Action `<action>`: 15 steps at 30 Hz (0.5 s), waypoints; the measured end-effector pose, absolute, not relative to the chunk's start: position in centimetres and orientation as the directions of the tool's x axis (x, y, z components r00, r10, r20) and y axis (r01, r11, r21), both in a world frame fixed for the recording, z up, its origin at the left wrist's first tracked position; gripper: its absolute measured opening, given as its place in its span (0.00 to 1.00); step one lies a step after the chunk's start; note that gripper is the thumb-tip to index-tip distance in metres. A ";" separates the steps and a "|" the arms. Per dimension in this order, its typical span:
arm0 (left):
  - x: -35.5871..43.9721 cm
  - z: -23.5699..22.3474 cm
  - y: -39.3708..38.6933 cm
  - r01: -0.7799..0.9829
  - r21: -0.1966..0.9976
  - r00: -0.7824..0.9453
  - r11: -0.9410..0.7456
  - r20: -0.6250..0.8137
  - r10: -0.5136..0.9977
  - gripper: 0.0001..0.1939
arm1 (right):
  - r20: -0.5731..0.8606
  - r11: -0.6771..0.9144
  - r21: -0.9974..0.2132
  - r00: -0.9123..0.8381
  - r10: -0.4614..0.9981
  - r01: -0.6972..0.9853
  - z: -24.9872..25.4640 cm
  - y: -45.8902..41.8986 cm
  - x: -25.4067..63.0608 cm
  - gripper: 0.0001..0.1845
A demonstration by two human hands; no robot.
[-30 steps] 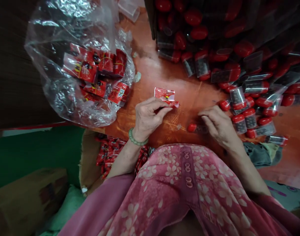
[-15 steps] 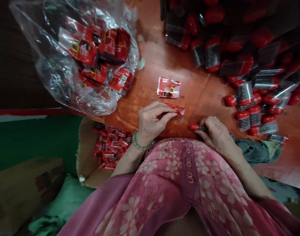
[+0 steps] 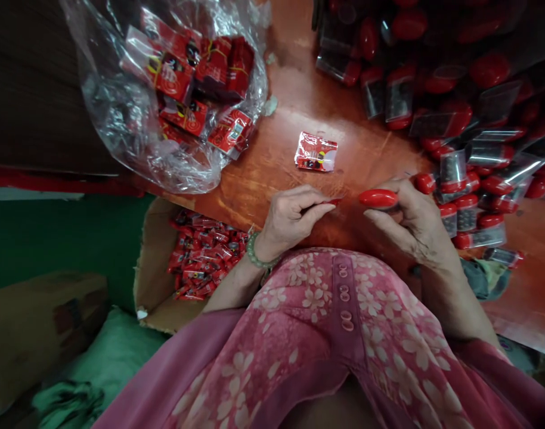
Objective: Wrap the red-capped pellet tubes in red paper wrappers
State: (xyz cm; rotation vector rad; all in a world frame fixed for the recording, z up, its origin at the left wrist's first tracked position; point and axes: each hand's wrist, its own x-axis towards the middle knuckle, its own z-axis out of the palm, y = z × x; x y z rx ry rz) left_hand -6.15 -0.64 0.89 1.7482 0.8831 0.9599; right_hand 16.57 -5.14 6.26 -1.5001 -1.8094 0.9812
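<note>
the left hand point(image 3: 294, 215) pinches a thin red wrapper point(image 3: 334, 202) by one end; the right hand point(image 3: 415, 223) holds a red-capped container point(image 3: 378, 198) between thumb and fingers, just apart from it, over the tabletop point(image 3: 366, 158). a light pinch should keep the wrapper uncreased. unlike half a second ago, the container is farther from the shirt point(image 3: 308, 292), level with the wrapper.

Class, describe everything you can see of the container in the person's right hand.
The container has a glossy red, oval cap that looks like plastic and is on the body. The cap is turned toward the camera, its long side running across the view. Only a dark sliver of the body shows; the rest is hidden by the right hand, which holds it over the orange-brown table. Its contents cannot be made out.
</note>
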 end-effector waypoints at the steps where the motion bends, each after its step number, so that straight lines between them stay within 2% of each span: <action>1: -6.1 0.8 -0.8 0.140 0.961 0.427 -0.240 0.160 0.890 0.10 | -0.023 0.061 -0.855 -0.155 0.988 0.515 5.9 -5.2 16.5 0.06; 3: -6.0 0.6 -1.1 0.100 0.995 0.379 -0.030 -0.010 0.926 0.14 | -0.072 -0.047 -0.927 -0.054 0.996 0.371 5.0 -5.5 16.1 0.08; 5: -5.7 0.4 -1.4 0.005 0.981 0.327 0.194 -0.184 0.927 0.18 | -0.155 -0.157 -0.980 0.026 0.988 0.123 3.7 -5.6 15.4 0.14; 7: -5.2 0.3 -1.7 -0.114 0.927 0.313 0.358 -0.308 0.898 0.22 | -0.230 -0.224 -0.970 0.051 0.972 -0.097 2.6 -5.6 14.4 0.20; 8: -5.0 0.3 -1.8 -0.158 0.898 0.322 0.411 -0.347 0.881 0.23 | -0.256 -0.246 -0.958 0.051 0.965 -0.146 2.1 -5.5 13.9 0.23; 11: -4.6 0.4 -1.8 -0.210 0.852 0.356 0.479 -0.389 0.849 0.24 | -0.290 -0.281 -0.951 0.057 0.955 -0.125 1.5 -5.3 12.7 0.24; 15: -4.6 0.6 -1.3 -0.167 0.898 0.314 0.408 -0.344 0.885 0.22 | -0.270 -0.267 -0.963 0.119 0.956 -0.039 1.6 -5.1 12.1 0.23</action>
